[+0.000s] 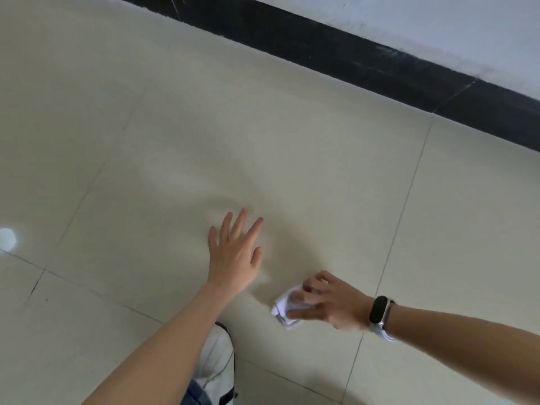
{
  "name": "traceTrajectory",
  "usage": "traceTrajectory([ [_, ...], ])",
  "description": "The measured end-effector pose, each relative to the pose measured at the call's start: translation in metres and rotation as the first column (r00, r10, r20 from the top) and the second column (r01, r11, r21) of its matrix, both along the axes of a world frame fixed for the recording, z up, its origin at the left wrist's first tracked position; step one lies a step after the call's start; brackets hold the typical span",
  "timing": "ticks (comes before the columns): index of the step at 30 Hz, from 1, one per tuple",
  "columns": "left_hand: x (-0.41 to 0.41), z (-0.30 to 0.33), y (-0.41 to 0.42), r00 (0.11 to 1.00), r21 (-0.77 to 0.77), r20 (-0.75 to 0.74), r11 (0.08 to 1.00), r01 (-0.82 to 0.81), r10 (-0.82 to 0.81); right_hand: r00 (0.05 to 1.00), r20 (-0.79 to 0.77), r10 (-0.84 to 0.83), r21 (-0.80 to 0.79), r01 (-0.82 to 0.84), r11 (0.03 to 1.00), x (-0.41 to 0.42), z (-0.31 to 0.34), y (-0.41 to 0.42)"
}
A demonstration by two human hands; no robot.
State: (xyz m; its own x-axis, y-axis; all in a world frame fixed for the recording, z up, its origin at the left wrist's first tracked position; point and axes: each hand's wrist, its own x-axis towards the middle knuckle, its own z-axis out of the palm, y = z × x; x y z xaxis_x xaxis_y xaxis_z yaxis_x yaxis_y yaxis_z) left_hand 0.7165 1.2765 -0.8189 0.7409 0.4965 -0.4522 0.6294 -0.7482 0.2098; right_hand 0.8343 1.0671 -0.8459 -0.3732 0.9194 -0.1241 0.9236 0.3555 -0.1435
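My left hand [235,252] lies flat with fingers straight and spread on the cream tiled floor [175,141], holding nothing. To its right and a little nearer me, my right hand [330,302] grips a small crumpled white cloth [282,308] and holds it down on the floor. The cloth sticks out to the left of my fingers; the rest of it is hidden under them. A dark band sits on my right wrist [380,312].
A black skirting strip [350,57] runs diagonally along the base of a pale wall [438,21] at the top right. My white shoe [217,361] stands under my left forearm. A bright light reflection [7,238] shows on the tiles at far left.
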Motion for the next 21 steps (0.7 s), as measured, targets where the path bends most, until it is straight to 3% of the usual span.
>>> traceTrajectory([
  [2, 0.003, -0.003, -0.019, 0.997, 0.001, -0.054, 0.998, 0.060, -0.059, 0.992, 0.069, -0.108, 0.046, 0.105, 0.993, 0.030, 0.001, -0.016],
  [4, 0.004, -0.004, -0.029, 0.986, -0.006, -0.138, 0.996, 0.089, -0.089, 0.901, 0.088, -0.424, 0.060, 0.420, 0.906, 0.059, 0.004, -0.028],
  [6, 0.006, -0.007, -0.032, 0.986, -0.037, -0.144, 0.996, 0.076, -0.081, 0.640, 0.057, -0.766, 0.032, 0.766, 0.642, 0.066, 0.006, -0.036],
  [8, 0.009, -0.004, -0.031, 0.981, -0.049, -0.174, 0.996, 0.076, -0.084, 0.355, 0.003, -0.935, -0.070, 0.933, 0.354, 0.048, 0.012, -0.035],
  [11, 0.018, 0.023, -0.023, 0.945, -0.180, -0.313, 0.983, 0.042, -0.098, 0.010, -0.120, -0.993, -0.456, 0.888, 0.064, 0.020, 0.036, -0.020],
  [13, 0.024, 0.070, -0.020, 0.916, -0.251, -0.381, 0.968, 0.026, -0.124, -0.118, -0.160, -0.980, -0.608, 0.794, 0.004, 0.009, 0.074, -0.007],
  [16, 0.022, 0.159, -0.009, 0.954, -0.233, -0.290, 0.972, 0.005, -0.074, -0.096, -0.221, -0.970, -0.596, 0.801, 0.056, 0.010, 0.166, 0.021],
  [21, 0.000, 0.336, 0.033, 0.986, -0.159, -0.035, 0.974, -0.164, 0.161, 0.090, -0.262, -0.961, -0.489, 0.846, 0.213, 0.013, 0.349, 0.083],
])
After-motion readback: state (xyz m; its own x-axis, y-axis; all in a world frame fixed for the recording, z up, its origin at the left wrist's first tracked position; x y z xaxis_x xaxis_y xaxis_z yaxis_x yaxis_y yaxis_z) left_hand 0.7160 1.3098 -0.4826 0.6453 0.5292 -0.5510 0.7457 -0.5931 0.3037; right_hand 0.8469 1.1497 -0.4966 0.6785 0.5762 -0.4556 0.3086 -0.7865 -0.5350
